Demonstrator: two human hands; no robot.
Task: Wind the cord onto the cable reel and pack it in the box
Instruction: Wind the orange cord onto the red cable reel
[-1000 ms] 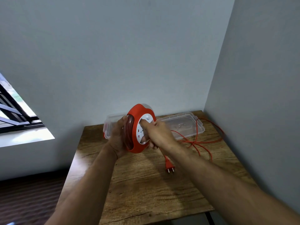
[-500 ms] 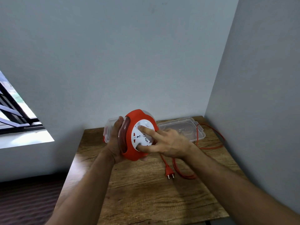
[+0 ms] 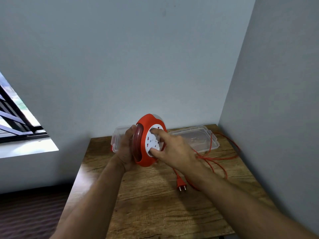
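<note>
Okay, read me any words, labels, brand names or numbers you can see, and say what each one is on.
None can be read.
The cable reel: its white socket face bears only small red and dark marks, too blurred to read as text.
The clear box, the plug and the table: no lettering visible.

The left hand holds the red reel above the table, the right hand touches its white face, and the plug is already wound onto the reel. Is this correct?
Not quite. In the head view the plug lies on the table, cord loose. The left hand does hold the reel; the right hand touches its face.
</note>
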